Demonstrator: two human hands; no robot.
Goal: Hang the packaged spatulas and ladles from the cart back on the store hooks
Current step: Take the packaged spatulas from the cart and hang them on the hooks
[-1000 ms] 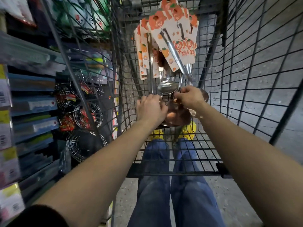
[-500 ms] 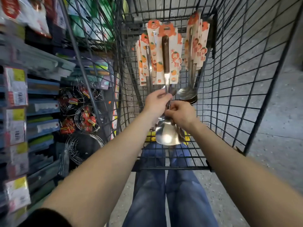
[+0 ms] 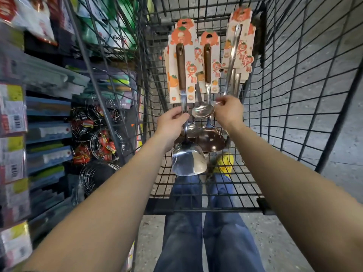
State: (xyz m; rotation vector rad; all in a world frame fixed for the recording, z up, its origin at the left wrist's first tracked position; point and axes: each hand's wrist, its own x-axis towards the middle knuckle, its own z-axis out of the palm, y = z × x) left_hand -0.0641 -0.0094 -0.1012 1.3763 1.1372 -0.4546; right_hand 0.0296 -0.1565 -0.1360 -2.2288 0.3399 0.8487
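Spatula point(image 3: 188, 161), steel-bladed and brown-handled, stands upright over the middle of the cart point(image 3: 196, 208), its wide blade low and nearest the cart's near edge, above the wire floor. Below that edge are 2 legs in blue jeans point(image 3: 184, 242), and a yellow shoe point(image 3: 224, 163) shows through the floor wires. The left hand point(image 3: 171, 122) grips the spatula's steel shaft just above the blade, fingers curled round it. Just beside it, the right hand point(image 3: 229, 110) pinches the lower end of a steel-handled utensil point(image 3: 232, 55) between thumb and fingers; its head is hidden. Between the 2 hands sits a shiny spoon bowl point(image 3: 202, 110), with a copper-toned ladle point(image 3: 211, 140) lower, behind the blade. Farther on, the orange-printed backing cards point(image 3: 191, 61) rise toward the cart's far end: the spatula's at the left, a second brown-handled one at its right, a stack near the far right corner. Whether they lean on the far wires cannot be told. Beyond the cart's left wall, wire strainers point(image 3: 104, 142) hang among store shelves point(image 3: 49, 132).
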